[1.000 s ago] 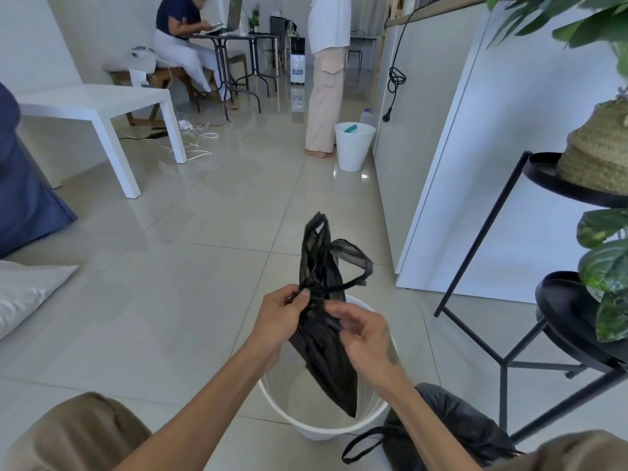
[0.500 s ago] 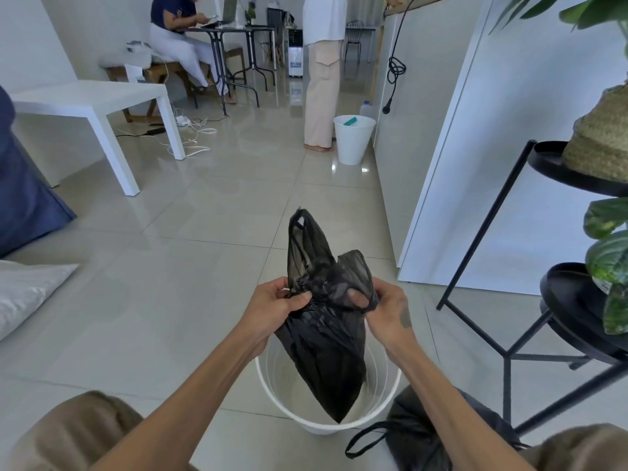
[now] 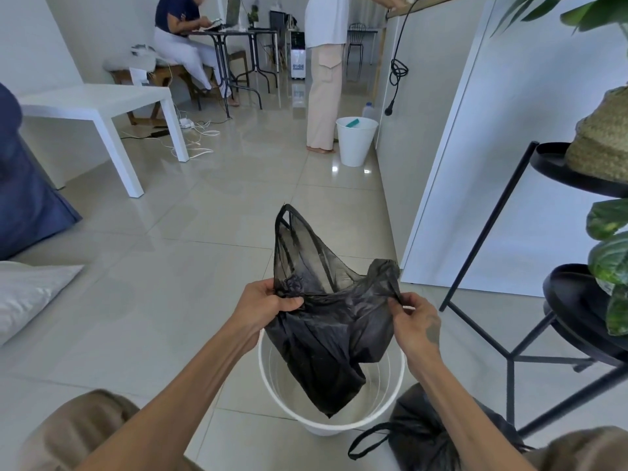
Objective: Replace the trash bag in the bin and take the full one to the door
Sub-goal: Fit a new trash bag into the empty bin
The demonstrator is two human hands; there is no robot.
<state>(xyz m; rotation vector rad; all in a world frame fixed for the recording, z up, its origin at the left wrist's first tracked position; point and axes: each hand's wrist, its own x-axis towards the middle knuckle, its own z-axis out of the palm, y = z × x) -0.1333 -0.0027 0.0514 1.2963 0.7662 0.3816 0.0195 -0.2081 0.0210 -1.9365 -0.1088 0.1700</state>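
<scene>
A thin black trash bag hangs over a white round bin on the tiled floor, its tip dipping inside the rim. My left hand pinches the bag's left top edge, below one upright handle loop. My right hand pinches the right top edge, and the mouth is stretched between them. A full black bag with a loose handle loop lies on the floor to the right of the bin, partly behind my right forearm.
A black metal plant stand with leafy plants stands close on the right beside a white counter wall. A second white bin and a standing person are farther ahead. A white low table, cables and a seated person are at the left back.
My hands have pulled apart, spreading the bunched bag wider open. The right hand shifted to the bag's right edge; one handle now stands up on the left.
</scene>
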